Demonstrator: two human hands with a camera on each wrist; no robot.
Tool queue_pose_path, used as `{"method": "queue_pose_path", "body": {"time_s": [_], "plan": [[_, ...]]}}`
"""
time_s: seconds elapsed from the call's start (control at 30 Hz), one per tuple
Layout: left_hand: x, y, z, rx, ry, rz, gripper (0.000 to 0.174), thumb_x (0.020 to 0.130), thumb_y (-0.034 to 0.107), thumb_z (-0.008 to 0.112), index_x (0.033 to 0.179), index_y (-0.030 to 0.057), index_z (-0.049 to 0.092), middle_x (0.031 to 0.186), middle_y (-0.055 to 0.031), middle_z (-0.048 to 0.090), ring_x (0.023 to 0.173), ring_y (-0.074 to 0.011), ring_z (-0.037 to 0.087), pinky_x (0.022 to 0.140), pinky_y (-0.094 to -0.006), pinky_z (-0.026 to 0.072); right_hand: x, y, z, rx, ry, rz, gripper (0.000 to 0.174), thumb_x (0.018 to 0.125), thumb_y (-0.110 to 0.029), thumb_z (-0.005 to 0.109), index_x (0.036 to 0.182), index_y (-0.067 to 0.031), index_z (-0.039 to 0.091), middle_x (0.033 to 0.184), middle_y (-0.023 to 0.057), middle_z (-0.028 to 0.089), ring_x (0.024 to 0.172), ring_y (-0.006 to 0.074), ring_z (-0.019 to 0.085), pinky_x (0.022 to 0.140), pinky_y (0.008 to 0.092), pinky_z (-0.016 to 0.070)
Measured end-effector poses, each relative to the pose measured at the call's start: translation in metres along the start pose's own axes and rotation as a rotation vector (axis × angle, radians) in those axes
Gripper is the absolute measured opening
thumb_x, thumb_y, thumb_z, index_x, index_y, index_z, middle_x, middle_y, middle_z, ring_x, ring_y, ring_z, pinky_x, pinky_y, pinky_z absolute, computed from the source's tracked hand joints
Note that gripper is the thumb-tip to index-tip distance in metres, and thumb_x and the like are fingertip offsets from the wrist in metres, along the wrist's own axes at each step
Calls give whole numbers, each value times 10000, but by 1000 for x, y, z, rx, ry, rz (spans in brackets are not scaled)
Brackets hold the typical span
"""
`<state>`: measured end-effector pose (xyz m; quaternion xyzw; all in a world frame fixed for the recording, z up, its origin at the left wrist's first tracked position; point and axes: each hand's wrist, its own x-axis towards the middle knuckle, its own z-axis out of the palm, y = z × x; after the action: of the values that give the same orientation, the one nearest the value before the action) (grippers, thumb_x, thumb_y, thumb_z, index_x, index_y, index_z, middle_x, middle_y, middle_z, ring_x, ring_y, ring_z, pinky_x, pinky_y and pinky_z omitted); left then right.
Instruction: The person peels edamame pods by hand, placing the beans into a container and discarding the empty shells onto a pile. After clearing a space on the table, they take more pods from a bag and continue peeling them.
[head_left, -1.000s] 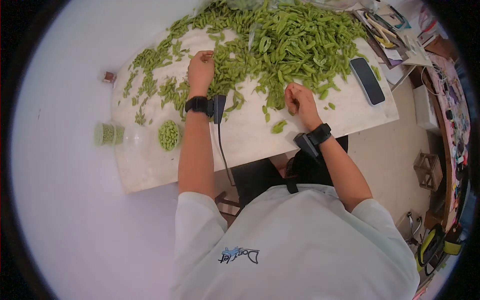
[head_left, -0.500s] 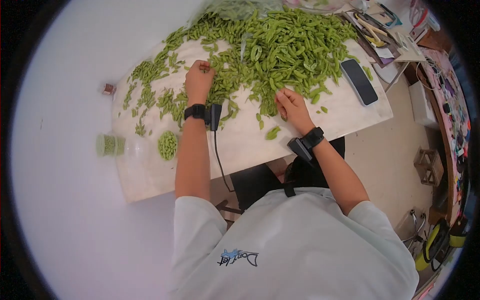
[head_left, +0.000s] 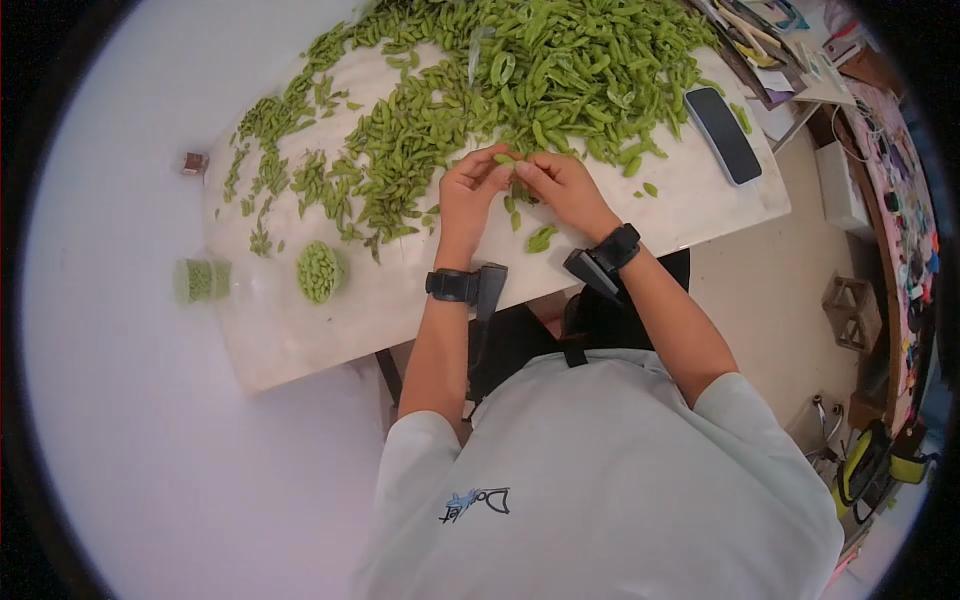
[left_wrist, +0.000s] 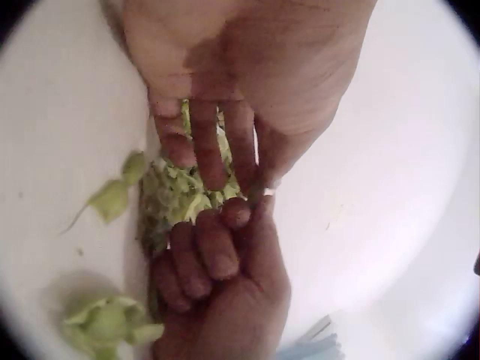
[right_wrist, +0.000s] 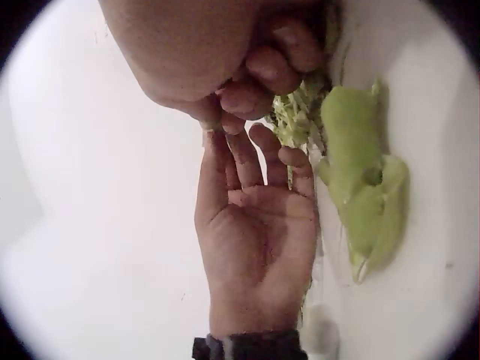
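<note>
In the head view both hands meet at the front edge of the heap. My left hand (head_left: 468,196) and my right hand (head_left: 570,192) pinch one green bean pod (head_left: 505,160) between thumbs and forefingers. The wrist views show the fingertips together, mostly covering the pod. The other fingers of the left hand (right_wrist: 259,225) are loosely bent, those of the right hand (left_wrist: 217,277) more curled. Just behind the hands rises a large heap of green pods (head_left: 570,70). Several loose pods (head_left: 541,238) lie on the table below the right hand.
A clear tub of shelled beans (head_left: 319,272) stands on the white table (head_left: 400,300) at the left, with another clear tub (head_left: 202,280) near the edge. Scattered pods (head_left: 390,150) spread leftward. A phone (head_left: 723,135) lies at the right, near tools and papers (head_left: 750,45).
My left hand has moved right and toward me from the scattered pods to meet the right hand. The right hand has shifted left, and a pod now shows between them.
</note>
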<state>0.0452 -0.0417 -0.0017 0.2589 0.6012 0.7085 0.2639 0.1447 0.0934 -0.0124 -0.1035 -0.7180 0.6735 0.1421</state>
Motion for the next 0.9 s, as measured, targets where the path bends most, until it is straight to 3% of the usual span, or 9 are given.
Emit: {"method": "queue_pose_path", "body": {"time_s": [0.2, 0.4, 0.8, 0.9], "plan": [[-7, -6, 0, 9, 63, -6, 212, 884, 36, 630, 1084, -35, 633, 960, -81, 672, 775, -125, 617, 746, -253, 505, 1, 2, -8, -17, -48, -39, 353, 942, -285, 572, 721, -13, 534, 594, -16, 437, 576, 71, 364, 518, 261, 323], [-5, -20, -8, -29, 5, 72, 132, 887, 77, 648, 956, -31, 617, 930, -79, 641, 762, -136, 614, 724, -273, 506, -5, 1, -9, -22, -52, -30, 341, 936, -269, 582, 717, -15, 522, 593, -26, 418, 583, 65, 344, 518, 255, 317], [-4, -10, -12, -66, -120, -1, 299, 916, 315, 631, 867, 27, 569, 932, -43, 617, 768, -130, 595, 735, -275, 473, -13, -11, 1, 14, -8, -81, 268, 942, -219, 577, 762, -21, 575, 638, -46, 468, 595, 47, 393, 543, 214, 327], [-3, -10, -17, -132, -168, 6, 180, 931, 193, 613, 892, 25, 561, 891, -39, 613, 784, -122, 599, 748, -265, 473, -13, -8, 7, -19, 14, -112, 260, 932, -220, 583, 783, -7, 588, 634, -8, 495, 596, 67, 407, 546, 237, 356]]}}
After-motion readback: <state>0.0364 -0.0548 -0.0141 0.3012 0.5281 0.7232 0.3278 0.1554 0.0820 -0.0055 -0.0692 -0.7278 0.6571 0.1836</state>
